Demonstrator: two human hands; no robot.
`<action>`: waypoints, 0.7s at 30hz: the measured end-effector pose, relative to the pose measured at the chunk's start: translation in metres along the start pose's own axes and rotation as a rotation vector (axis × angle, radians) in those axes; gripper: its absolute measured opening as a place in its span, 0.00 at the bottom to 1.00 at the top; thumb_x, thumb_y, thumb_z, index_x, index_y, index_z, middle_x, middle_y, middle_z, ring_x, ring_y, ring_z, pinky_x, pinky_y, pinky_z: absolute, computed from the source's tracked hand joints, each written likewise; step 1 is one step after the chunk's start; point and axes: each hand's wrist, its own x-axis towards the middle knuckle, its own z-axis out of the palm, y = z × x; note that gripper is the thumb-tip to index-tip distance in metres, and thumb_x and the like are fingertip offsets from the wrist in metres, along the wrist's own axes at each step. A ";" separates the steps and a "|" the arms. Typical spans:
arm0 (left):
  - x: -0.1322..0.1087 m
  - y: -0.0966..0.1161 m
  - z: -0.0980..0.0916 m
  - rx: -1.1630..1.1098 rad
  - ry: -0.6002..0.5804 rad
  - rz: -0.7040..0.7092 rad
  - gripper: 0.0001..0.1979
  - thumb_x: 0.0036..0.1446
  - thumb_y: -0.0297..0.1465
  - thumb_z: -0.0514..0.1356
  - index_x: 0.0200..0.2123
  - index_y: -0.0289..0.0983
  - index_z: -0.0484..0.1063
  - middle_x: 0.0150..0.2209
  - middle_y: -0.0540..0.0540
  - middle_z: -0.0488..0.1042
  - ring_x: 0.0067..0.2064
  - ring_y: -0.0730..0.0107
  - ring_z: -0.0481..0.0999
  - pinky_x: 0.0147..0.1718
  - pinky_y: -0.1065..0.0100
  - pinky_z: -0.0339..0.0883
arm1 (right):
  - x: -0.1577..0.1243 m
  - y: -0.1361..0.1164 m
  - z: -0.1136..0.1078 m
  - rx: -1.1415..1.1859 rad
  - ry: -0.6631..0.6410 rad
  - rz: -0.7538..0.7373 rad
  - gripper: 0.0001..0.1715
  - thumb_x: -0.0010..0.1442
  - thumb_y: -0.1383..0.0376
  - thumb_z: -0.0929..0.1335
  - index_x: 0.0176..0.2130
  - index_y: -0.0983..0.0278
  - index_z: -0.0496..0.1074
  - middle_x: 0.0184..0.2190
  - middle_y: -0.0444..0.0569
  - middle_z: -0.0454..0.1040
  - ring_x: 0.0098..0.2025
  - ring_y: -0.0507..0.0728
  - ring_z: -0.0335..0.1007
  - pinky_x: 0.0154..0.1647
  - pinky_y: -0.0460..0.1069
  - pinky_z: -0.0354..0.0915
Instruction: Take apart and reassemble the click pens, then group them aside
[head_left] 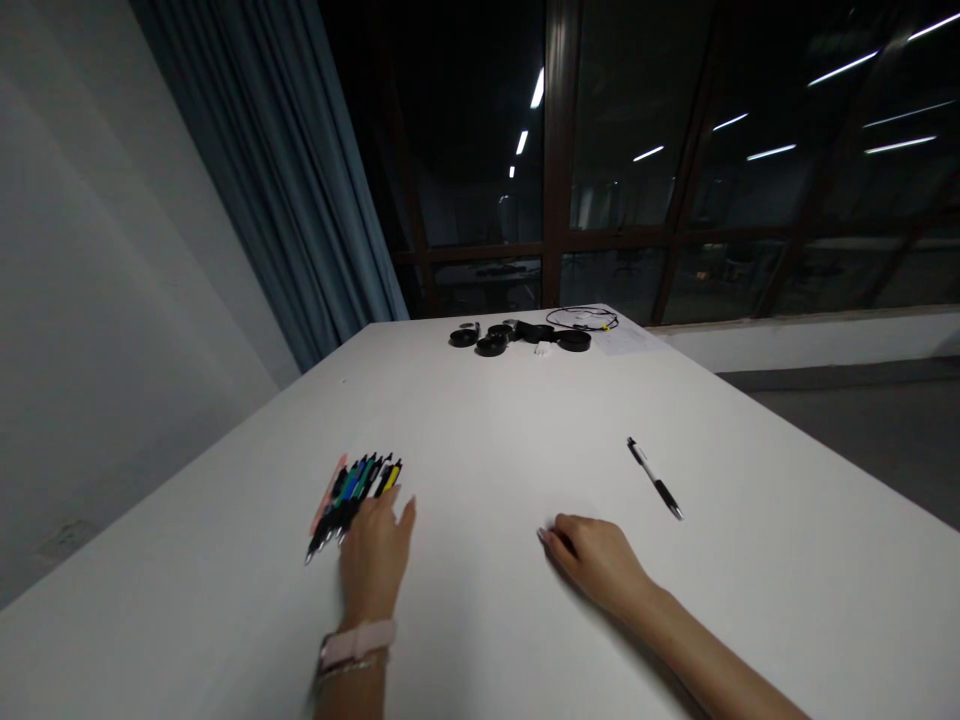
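Several pens (352,493) in black, blue, green, yellow and white lie side by side on the left of the white table, with a pink strip along their left edge. Over their right, near end rests my left hand (375,545), fingers apart, touching the pens without wrapping round them. My right hand (596,560) lies on the table right of centre, its fingers curled in; whatever they may hold is hidden. A single black-and-white pen (655,478) lies apart, beyond and to the right of my right hand.
At the far end of the table (480,420) are several round black objects (491,345), a looped black cable (582,319) and white paper (624,342). A blue curtain (292,180) and dark windows stand behind; a wall is on the left.
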 end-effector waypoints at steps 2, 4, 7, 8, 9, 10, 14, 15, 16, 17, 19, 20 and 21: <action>0.007 -0.022 -0.001 0.037 0.000 -0.085 0.20 0.65 0.37 0.50 0.51 0.33 0.73 0.42 0.37 0.78 0.45 0.54 0.77 0.38 0.62 0.68 | 0.000 0.001 0.000 0.000 -0.002 0.001 0.19 0.69 0.61 0.59 0.33 0.62 0.74 0.33 0.49 0.81 0.34 0.57 0.78 0.30 0.48 0.55; 0.008 -0.034 0.000 0.047 0.003 -0.103 0.20 0.64 0.38 0.49 0.48 0.35 0.75 0.41 0.38 0.78 0.45 0.54 0.77 0.38 0.61 0.69 | 0.000 0.002 0.000 -0.002 -0.006 0.004 0.19 0.69 0.61 0.59 0.34 0.62 0.75 0.33 0.49 0.81 0.34 0.57 0.77 0.30 0.48 0.55; 0.008 -0.037 0.006 0.047 0.007 -0.099 0.20 0.64 0.38 0.48 0.47 0.36 0.76 0.41 0.38 0.78 0.45 0.54 0.77 0.39 0.60 0.70 | 0.000 0.003 0.000 -0.003 -0.011 0.005 0.18 0.69 0.61 0.59 0.34 0.62 0.75 0.33 0.50 0.81 0.35 0.57 0.77 0.30 0.47 0.55; 0.007 -0.036 0.008 0.049 0.012 -0.098 0.21 0.63 0.39 0.48 0.47 0.35 0.76 0.41 0.38 0.78 0.45 0.53 0.77 0.39 0.60 0.70 | 0.000 0.003 0.000 -0.003 -0.011 0.005 0.18 0.69 0.61 0.59 0.34 0.62 0.75 0.33 0.50 0.81 0.35 0.57 0.78 0.30 0.48 0.55; 0.007 -0.035 0.010 0.052 0.015 -0.096 0.22 0.63 0.39 0.48 0.48 0.35 0.76 0.42 0.37 0.78 0.46 0.53 0.77 0.39 0.60 0.70 | -0.001 0.003 0.000 -0.003 -0.011 0.006 0.19 0.69 0.61 0.59 0.34 0.62 0.75 0.33 0.50 0.81 0.35 0.57 0.78 0.30 0.48 0.55; 0.007 -0.035 0.011 0.053 0.014 -0.093 0.22 0.63 0.39 0.47 0.48 0.34 0.75 0.43 0.37 0.78 0.46 0.53 0.77 0.39 0.59 0.70 | -0.001 0.002 -0.001 -0.002 -0.012 0.007 0.19 0.69 0.61 0.59 0.34 0.62 0.75 0.33 0.50 0.81 0.35 0.57 0.78 0.31 0.48 0.55; 0.007 -0.036 0.012 0.034 -0.014 -0.083 0.24 0.63 0.41 0.46 0.48 0.35 0.75 0.42 0.37 0.78 0.44 0.52 0.77 0.37 0.58 0.69 | -0.002 0.000 -0.006 0.004 -0.021 0.008 0.19 0.69 0.61 0.59 0.34 0.63 0.75 0.33 0.51 0.81 0.35 0.57 0.78 0.31 0.48 0.56; 0.007 -0.036 0.012 0.026 -0.021 -0.081 0.24 0.63 0.41 0.46 0.48 0.35 0.75 0.42 0.37 0.78 0.44 0.52 0.77 0.37 0.58 0.69 | -0.002 -0.001 -0.007 0.005 -0.021 0.008 0.19 0.69 0.61 0.59 0.34 0.63 0.75 0.33 0.51 0.81 0.35 0.57 0.78 0.31 0.48 0.56; 0.006 -0.036 0.011 0.017 -0.030 -0.082 0.23 0.63 0.41 0.46 0.47 0.36 0.75 0.42 0.37 0.78 0.44 0.52 0.77 0.37 0.59 0.69 | -0.002 -0.001 -0.008 0.006 -0.021 0.009 0.19 0.69 0.61 0.59 0.34 0.63 0.75 0.33 0.51 0.81 0.35 0.58 0.77 0.31 0.48 0.55; 0.006 -0.036 0.010 0.009 -0.041 -0.086 0.23 0.63 0.41 0.46 0.46 0.36 0.75 0.42 0.37 0.78 0.44 0.52 0.77 0.36 0.59 0.69 | -0.002 -0.002 -0.009 0.006 -0.022 0.011 0.19 0.69 0.61 0.59 0.34 0.63 0.75 0.33 0.51 0.81 0.35 0.57 0.77 0.31 0.48 0.55; 0.007 -0.035 0.009 0.004 -0.062 -0.095 0.22 0.62 0.42 0.47 0.45 0.36 0.74 0.41 0.37 0.78 0.44 0.52 0.77 0.37 0.59 0.68 | -0.002 -0.002 -0.010 0.009 -0.027 0.014 0.19 0.69 0.61 0.60 0.34 0.63 0.75 0.33 0.50 0.81 0.35 0.57 0.77 0.30 0.48 0.55; 0.007 -0.035 0.009 0.007 -0.067 -0.098 0.22 0.61 0.42 0.48 0.45 0.37 0.74 0.40 0.37 0.78 0.44 0.51 0.77 0.37 0.59 0.68 | -0.001 -0.002 -0.010 0.011 -0.028 0.014 0.19 0.69 0.60 0.59 0.34 0.63 0.75 0.33 0.50 0.81 0.35 0.57 0.77 0.30 0.48 0.55; 0.008 -0.034 0.009 0.013 -0.068 -0.099 0.21 0.61 0.42 0.48 0.45 0.37 0.74 0.40 0.37 0.78 0.44 0.51 0.77 0.37 0.58 0.68 | -0.001 -0.001 -0.011 0.012 -0.029 0.012 0.20 0.69 0.60 0.59 0.34 0.63 0.75 0.33 0.50 0.81 0.35 0.57 0.77 0.30 0.48 0.55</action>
